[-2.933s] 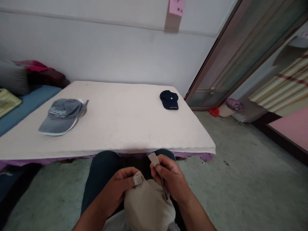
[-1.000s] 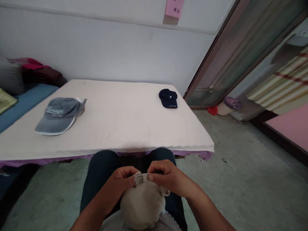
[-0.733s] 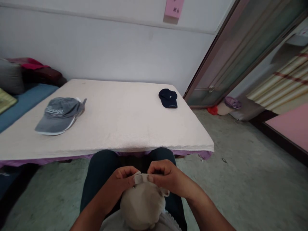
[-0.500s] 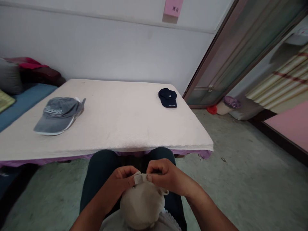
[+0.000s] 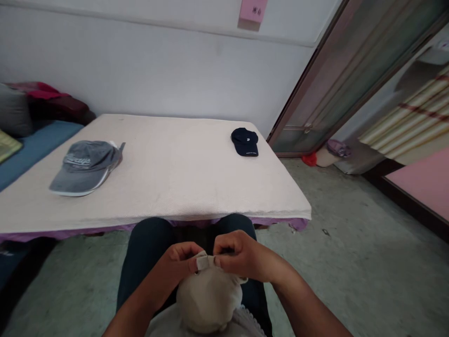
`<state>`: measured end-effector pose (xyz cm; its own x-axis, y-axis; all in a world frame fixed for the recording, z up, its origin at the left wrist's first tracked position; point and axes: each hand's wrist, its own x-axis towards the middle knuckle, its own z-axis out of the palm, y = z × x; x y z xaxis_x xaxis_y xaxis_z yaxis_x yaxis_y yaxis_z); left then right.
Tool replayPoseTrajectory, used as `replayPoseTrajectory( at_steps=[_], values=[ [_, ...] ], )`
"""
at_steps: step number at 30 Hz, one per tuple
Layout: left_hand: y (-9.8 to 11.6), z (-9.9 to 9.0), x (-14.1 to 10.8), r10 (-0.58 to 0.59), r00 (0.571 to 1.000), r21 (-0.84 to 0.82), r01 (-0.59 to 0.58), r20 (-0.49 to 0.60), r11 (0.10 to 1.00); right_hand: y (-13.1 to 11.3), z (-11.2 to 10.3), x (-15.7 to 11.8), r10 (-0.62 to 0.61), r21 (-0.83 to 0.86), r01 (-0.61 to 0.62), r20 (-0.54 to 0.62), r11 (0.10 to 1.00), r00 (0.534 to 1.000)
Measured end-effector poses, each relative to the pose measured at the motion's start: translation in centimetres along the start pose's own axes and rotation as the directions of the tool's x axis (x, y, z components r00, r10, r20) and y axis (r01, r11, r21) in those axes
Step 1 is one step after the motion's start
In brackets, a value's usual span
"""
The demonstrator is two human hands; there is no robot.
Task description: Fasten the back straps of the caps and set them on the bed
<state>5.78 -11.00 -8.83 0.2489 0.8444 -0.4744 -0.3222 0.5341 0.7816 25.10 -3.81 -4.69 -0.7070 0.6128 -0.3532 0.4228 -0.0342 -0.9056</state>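
Beige cap between both hands

Beige cap: soft cloth, matt, crown smooth with shallow folds. Its strap: flat cloth, matt; eyelet too small to identify material. Grey cap, toward left edge of cover: matt cloth, wrinkled crown, smoother brim. Navy cap, near far right corner: dark matt cloth. Cream cover: matt textile, fine-grained texture clearest along near edge. Purple cloth below near right corner: matt, gathered. Pink note: matt, paper-like. Wall: smooth, low sheen. Door panel: translucent, glass-like, faint gloss. Floor: hard, mottled, mostly dull. Curtain: pleated cloth.
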Motion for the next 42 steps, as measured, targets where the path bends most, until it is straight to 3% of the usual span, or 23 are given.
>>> replayPoseTrajectory(
  at_steps=[8, 15, 28, 38, 42],
  values=[
    [-0.3, -0.2, 0.1, -0.009, 1.0, 0.01, 0.009, 0.001, 1.0, 0.3, -0.2, 0.6, -0.028, 0.045, 0.026, 0.05, 0.999, 0.998],
    [-0.3, -0.1, 0.3, -0.007, 1.0, 0.003, 0.007, 0.002, 1.0, 0.8, -0.4, 1.2, -0.044, 0.19, 0.024, 0.101, 0.982, 0.994],
    [-0.1, -0.1, 0.2, -0.029, 0.999, 0.039, 0.03, -0.013, 0.999, 0.5, 0.9, 0.9, -0.032, -0.053, 0.027, -0.097, 0.998, 0.995],
    [0.1, -0.1, -0.1, -0.021, 1.0, 0.064, 0.021, -0.003, 0.998, 0.8, 0.7, 1.1, 0.0, 0.088, 0.001, -0.002, 0.996, 1.0],
    [0.3, 0.0, -0.1, -0.011, 1.0, 0.084, 0.011, 0.005, 0.996, 1.0, 0.6, 1.2, -0.058, 0.194, 0.051, 0.032, 0.98, 0.998]
  ],
)
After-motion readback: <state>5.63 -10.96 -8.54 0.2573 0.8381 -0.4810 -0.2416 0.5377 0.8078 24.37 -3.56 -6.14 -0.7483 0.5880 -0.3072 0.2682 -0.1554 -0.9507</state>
